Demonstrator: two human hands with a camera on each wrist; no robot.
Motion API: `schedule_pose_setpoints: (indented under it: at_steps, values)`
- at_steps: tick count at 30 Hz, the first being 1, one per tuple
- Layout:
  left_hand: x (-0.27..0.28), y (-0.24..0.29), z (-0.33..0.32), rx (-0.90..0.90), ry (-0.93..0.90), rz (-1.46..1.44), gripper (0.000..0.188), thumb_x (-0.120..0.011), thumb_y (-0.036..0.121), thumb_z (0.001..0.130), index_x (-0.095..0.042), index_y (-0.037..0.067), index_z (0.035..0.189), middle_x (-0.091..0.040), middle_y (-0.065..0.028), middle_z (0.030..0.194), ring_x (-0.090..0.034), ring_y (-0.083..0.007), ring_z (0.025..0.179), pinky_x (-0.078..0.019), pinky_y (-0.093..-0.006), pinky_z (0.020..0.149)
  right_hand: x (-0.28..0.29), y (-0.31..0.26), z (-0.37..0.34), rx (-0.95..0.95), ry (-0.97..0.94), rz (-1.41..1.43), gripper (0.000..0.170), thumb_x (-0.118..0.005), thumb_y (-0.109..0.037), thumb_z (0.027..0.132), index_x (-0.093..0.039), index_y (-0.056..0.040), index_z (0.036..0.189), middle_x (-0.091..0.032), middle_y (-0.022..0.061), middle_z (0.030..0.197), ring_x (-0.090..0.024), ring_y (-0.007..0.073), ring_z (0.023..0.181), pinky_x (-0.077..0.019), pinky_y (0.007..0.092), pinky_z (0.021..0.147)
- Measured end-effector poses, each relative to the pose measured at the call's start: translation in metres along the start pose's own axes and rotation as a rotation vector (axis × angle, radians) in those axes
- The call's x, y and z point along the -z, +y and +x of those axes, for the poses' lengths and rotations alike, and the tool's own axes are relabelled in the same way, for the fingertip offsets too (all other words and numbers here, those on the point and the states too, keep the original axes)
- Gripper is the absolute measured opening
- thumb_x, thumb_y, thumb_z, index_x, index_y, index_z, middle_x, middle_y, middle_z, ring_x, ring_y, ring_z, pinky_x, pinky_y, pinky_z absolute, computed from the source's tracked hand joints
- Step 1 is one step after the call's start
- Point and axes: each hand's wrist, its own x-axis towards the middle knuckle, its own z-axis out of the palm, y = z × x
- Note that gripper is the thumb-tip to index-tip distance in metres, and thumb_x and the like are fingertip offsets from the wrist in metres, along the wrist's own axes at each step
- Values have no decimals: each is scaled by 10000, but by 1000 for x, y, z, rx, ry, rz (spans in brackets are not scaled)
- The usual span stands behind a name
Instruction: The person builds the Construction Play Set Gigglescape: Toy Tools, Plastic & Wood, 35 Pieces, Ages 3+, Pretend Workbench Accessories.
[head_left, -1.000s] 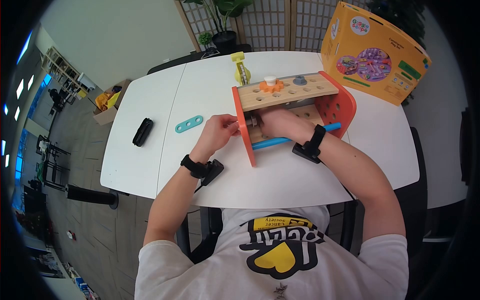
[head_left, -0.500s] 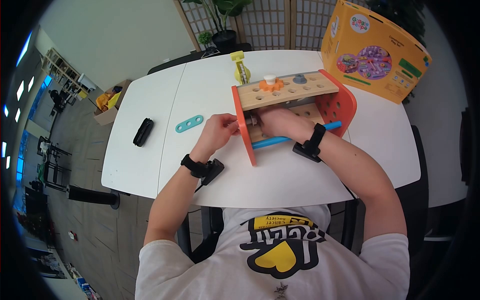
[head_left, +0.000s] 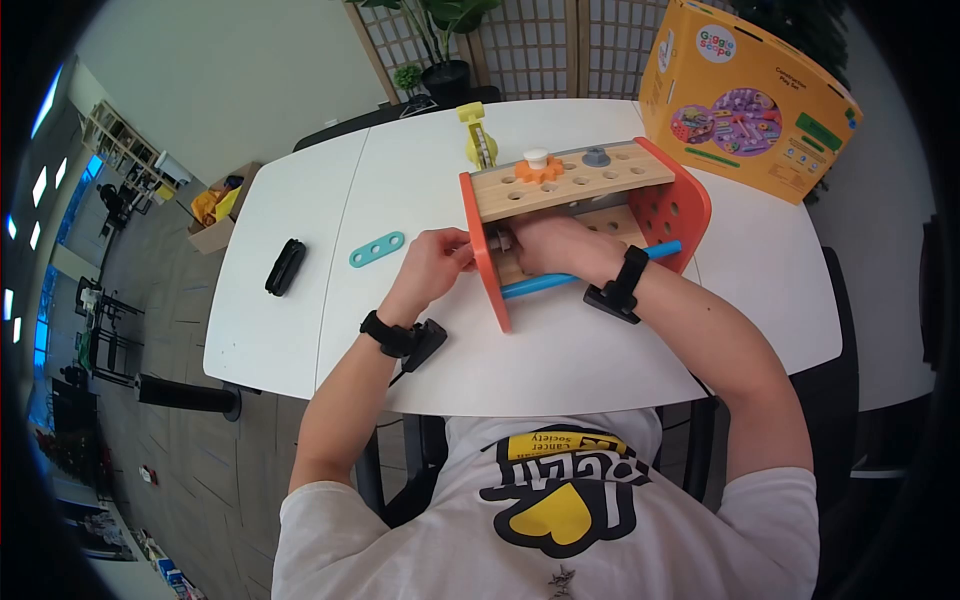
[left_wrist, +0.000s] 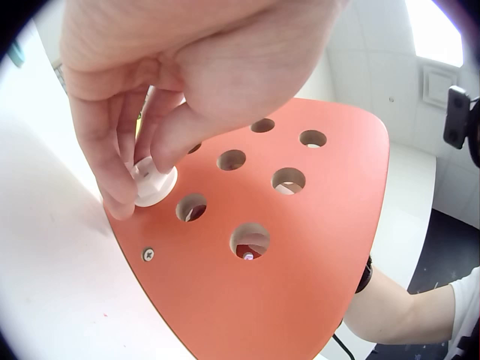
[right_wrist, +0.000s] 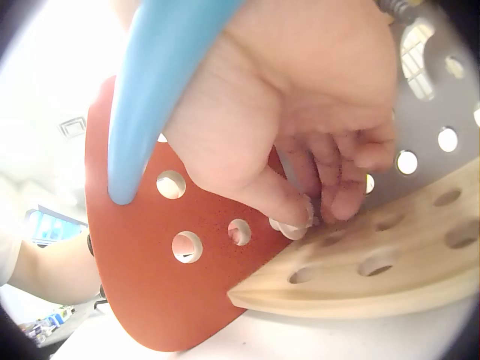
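A toy workbench stands on the white table, with red side panels, perforated wooden boards and a blue bar across its front. At the outer face of the left panel, my left hand pinches a white bolt by its head between thumb and fingers. Inside the bench, behind the same panel, my right hand reaches under the top board, thumb and fingertips pinching a small greyish nut-like piece. Fingers partly hide this piece. An orange gear with a white bolt and a grey nut sit on top.
A teal strip with holes and a black case lie left on the table. Behind the bench stands a yellow-green toy tool. A large orange box is at the back right.
Both hands keep their places at the left panel, with only slight finger movement. The whole view shifts a little; nothing else visibly moves.
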Motion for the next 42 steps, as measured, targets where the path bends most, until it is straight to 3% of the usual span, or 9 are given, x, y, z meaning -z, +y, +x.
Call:
schedule_pose_setpoints:
  at_steps: [11, 17, 20, 23, 26, 29, 32, 38, 42]
  values:
    - [0, -3, 1, 7, 3, 15, 253, -606, 104, 997, -708, -82, 1134, -760, -149, 928, -739, -185, 845, -575, -310, 799, -7, 5, 11, -38, -81, -45, 382, -625, 17, 837, -680, -9, 1215, -700, 215, 1184, -674, 375, 1108, -560, 424, 938]
    - [-1, -5, 2, -1, 9, 1, 254, -610, 107, 992, -712, -83, 1128, -760, -147, 921, -728, -186, 825, -573, -313, 795, 7, -7, -6, 13, 8, 18, 393, -631, 41, 825, -677, -5, 1213, -694, 223, 1195, -671, 377, 1116, -558, 426, 949]
    - [-1, -5, 2, -2, 10, -8, 253, -609, 104, 991, -712, -83, 1127, -759, -146, 919, -726, -184, 826, -572, -313, 797, -4, 5, 1, 74, 61, 23, 233, -619, -37, 871, -675, -8, 1096, -699, 220, 1085, -674, 390, 1014, -556, 437, 865]
    - [-1, -6, 2, -2, 10, -4, 254, -604, 103, 994, -710, -84, 1129, -758, -145, 921, -728, -185, 831, -572, -313, 799, -10, 10, 8, 58, 35, 8, 224, -603, -47, 888, -675, -13, 1097, -699, 221, 1080, -675, 391, 1013, -556, 439, 864]
    - [-1, -4, 1, -2, 10, -6, 254, -598, 101, 997, -707, -86, 1130, -757, -143, 928, -730, -185, 836, -572, -312, 800, -4, 3, 7, -31, -67, -35, 386, -629, 45, 825, -675, 3, 1206, -690, 237, 1193, -679, 367, 1105, -567, 424, 916]
    - [-1, -2, -1, 0, 9, -10, 252, -594, 100, 1000, -705, -87, 1126, -756, -141, 934, -731, -186, 841, -572, -312, 801, 3, -7, 3, -60, -73, 0, 367, -624, 39, 832, -680, 8, 1193, -693, 234, 1197, -678, 367, 1107, -565, 422, 924]
    - [-1, -3, 0, 1, 6, -16, 249, -595, 101, 1001, -705, -87, 1122, -755, -141, 936, -732, -185, 845, -573, -311, 803, -3, -1, -2, 74, 80, 24, 207, -586, -27, 889, -662, 2, 1079, -703, 226, 1057, -689, 379, 990, -559, 441, 837]
    - [-1, 0, -1, 4, 14, 1, 251, -598, 105, 1001, -705, -87, 1122, -755, -145, 941, -733, -187, 849, -574, -311, 803, 5, -6, -2, 9, -9, 59, 304, -617, 31, 848, -690, 18, 1142, -702, 227, 1156, -678, 362, 1100, -562, 422, 919]
    - [-1, -1, 0, 9, 14, 10, 251, -599, 106, 1001, -704, -87, 1123, -756, -145, 942, -734, -188, 852, -575, -313, 804, -13, 12, 10, 72, 19, -17, 227, -583, -33, 896, -665, 4, 1104, -703, 238, 1059, -690, 401, 944, -564, 449, 822]
